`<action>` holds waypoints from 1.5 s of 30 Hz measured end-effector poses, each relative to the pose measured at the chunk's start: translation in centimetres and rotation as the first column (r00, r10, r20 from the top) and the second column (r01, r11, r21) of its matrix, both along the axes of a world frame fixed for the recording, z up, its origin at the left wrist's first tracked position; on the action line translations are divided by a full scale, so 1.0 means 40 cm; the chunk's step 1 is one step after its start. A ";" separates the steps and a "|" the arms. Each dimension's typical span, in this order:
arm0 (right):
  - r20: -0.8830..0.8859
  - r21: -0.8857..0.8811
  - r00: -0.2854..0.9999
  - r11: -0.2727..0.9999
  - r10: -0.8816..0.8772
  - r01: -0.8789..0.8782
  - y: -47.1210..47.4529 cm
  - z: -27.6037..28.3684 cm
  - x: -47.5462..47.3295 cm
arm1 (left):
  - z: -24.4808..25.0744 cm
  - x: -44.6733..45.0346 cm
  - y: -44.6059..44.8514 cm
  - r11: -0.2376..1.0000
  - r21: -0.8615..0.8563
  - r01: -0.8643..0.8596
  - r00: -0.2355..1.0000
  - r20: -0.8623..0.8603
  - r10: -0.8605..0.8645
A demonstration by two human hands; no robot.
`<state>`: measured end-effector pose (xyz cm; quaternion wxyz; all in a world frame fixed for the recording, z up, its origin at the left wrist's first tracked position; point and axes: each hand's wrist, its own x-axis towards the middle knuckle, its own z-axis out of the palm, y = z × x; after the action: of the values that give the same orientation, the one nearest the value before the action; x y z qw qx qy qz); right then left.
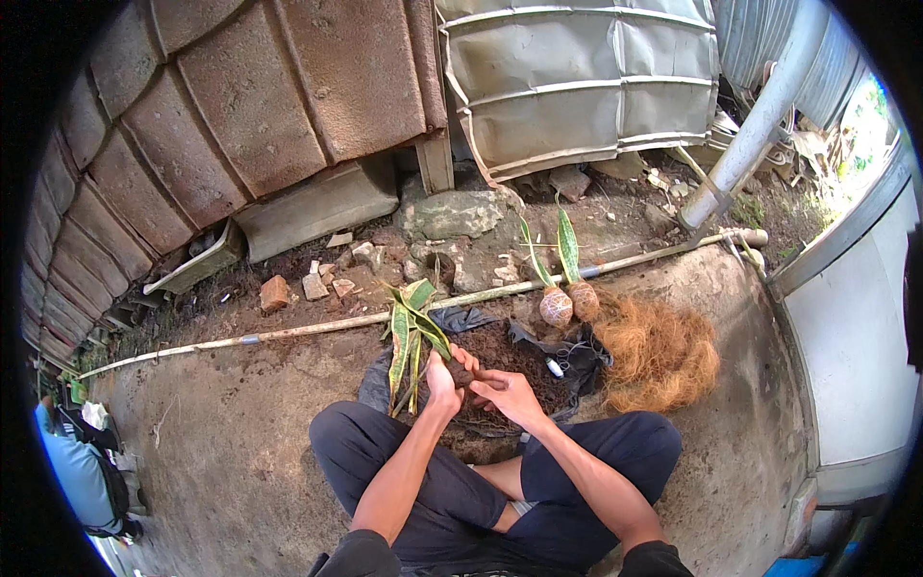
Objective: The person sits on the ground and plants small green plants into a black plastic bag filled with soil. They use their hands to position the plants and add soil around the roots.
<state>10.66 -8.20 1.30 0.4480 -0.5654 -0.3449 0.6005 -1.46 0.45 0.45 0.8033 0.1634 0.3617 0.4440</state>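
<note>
My left hand (443,382) is closed around a dark ball of soil (460,373) at the base of a snake plant cutting. The fingertips of my right hand (508,395) press on the ball's right side. Yellow-edged snake plant leaves (411,332) spread up and left of my left hand; which of them belong to the held ball I cannot tell. Beneath both hands, dark loose soil (497,346) lies on a black plastic sheet (375,382). A white spool of thread (554,368) rests at the soil's right side.
Two thread-wrapped balls, one nearer (556,308) and one behind (584,299), each carry an upright leaf. Orange-brown coconut fibre (660,353) is heaped at right. A long pipe (324,332) crosses the concrete floor (238,447) beyond the soil. Broken bricks (274,293) lie past it.
</note>
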 end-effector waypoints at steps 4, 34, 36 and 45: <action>-0.176 0.039 0.984 0.999 0.005 0.002 -0.005 -0.024 -0.007 | 0.000 0.017 -0.019 0.909 0.405 0.097 0.972 -0.234 0.000; -0.416 0.032 0.853 0.932 -0.315 0.360 0.009 -0.015 0.037 | 0.064 0.027 -0.054 0.683 0.667 0.298 0.764 -0.595 0.248; -0.406 0.042 0.862 0.936 -0.303 0.349 0.008 -0.020 0.038 | 0.078 0.029 -0.052 0.622 0.711 0.328 0.721 -0.613 0.321; -0.298 0.069 0.906 0.939 -0.302 0.336 0.009 -0.021 0.027 | 0.067 0.019 -0.045 0.596 0.744 0.301 0.673 -0.609 0.419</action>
<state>11.74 -7.84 0.45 0.6176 -0.4949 -0.2153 0.5721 -0.68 -1.33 3.13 0.4057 0.6553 0.4190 0.4801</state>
